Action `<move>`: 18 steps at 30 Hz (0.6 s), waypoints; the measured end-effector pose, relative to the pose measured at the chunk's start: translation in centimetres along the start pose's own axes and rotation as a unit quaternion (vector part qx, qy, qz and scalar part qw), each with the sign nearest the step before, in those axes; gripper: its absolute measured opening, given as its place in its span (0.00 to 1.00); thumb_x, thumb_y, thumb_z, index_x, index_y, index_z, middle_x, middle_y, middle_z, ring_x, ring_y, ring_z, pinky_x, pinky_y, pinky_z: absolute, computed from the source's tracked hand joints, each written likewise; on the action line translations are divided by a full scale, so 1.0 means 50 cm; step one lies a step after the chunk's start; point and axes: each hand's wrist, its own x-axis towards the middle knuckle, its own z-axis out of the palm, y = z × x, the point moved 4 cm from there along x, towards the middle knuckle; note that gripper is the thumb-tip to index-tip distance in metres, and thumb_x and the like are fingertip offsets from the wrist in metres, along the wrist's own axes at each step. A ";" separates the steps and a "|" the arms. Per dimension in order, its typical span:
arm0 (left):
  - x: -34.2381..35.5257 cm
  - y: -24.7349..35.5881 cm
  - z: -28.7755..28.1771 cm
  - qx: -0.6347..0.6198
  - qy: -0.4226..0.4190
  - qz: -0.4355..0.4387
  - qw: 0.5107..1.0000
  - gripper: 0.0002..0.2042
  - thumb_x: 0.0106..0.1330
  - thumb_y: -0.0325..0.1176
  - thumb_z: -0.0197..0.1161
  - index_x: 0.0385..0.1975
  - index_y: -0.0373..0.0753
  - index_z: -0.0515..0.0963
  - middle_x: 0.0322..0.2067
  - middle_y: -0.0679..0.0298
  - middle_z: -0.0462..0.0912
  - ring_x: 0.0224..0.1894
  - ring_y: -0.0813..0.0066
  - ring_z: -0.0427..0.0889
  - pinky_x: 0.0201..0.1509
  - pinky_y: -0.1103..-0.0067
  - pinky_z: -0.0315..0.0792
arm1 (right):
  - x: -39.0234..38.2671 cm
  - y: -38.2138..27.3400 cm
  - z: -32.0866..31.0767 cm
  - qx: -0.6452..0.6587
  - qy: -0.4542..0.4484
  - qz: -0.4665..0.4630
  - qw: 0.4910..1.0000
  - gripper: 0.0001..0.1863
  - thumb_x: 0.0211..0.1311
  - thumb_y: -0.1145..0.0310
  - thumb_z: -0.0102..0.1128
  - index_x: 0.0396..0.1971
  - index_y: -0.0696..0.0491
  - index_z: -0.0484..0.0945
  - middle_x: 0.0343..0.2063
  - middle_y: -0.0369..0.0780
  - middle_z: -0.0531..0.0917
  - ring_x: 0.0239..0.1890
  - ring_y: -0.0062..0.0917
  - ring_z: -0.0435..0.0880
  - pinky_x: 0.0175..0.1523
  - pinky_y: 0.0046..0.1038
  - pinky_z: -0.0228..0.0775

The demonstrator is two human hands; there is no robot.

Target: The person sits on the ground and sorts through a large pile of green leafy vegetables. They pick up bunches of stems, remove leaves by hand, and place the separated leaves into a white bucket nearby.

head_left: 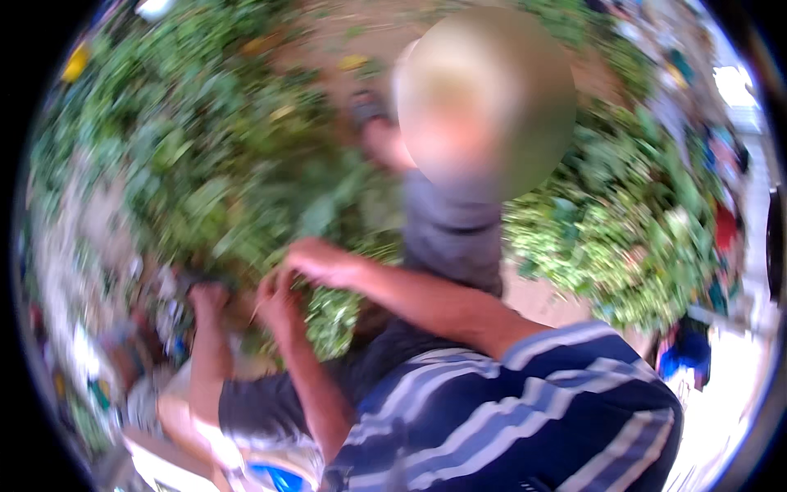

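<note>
My left hand [280,307] and my right hand [321,262] are close together, low over the greenery between my legs. The right hand's fingers are curled inward with their tips near the left hand. On the left hand the fingers are bent and drawn together. Motion blur hides what, if anything, the fingers hold. Just beyond both hands lies a wide heap of green leafy stems [221,205]. A smaller bunch of pale green leaves [332,320] is beside my left hand, partly behind the forearms.
A second heap of leafy greens [623,238] lies to my right on brown ground [328,41]. My legs in dark shorts [451,234] are spread around the work area. A round blur covers part of the upper middle. Blue fabric [687,353] is at far right.
</note>
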 end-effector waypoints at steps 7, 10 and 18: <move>0.028 -0.006 -0.021 -0.293 -0.119 -0.080 0.945 0.08 0.69 0.36 0.59 0.33 0.37 0.76 0.23 0.68 0.76 0.16 0.86 0.61 0.18 0.85 0.57 | 0.023 -0.004 0.030 -0.159 -0.078 -0.041 0.983 0.07 0.59 0.67 0.55 0.31 0.55 0.78 0.18 0.31 0.72 0.16 0.14 0.64 0.20 0.21 0.50; -0.011 0.023 -0.005 -0.214 -0.086 -0.039 0.972 0.06 0.68 0.32 0.59 0.36 0.36 0.77 0.23 0.68 0.77 0.16 0.87 0.63 0.18 0.87 0.58 | -0.001 -0.021 0.017 -0.198 -0.081 0.000 0.977 0.11 0.61 0.61 0.58 0.29 0.55 0.78 0.15 0.30 0.69 0.16 0.13 0.62 0.20 0.23 0.48; -0.012 0.016 -0.015 -0.146 -0.127 -0.001 0.981 0.08 0.68 0.33 0.60 0.40 0.36 0.77 0.29 0.67 0.80 0.19 0.86 0.69 0.20 0.87 0.62 | -0.004 -0.056 0.015 -0.345 -0.081 0.018 0.935 0.11 0.58 0.65 0.57 0.29 0.58 0.80 0.17 0.36 0.77 0.21 0.23 0.72 0.26 0.31 0.61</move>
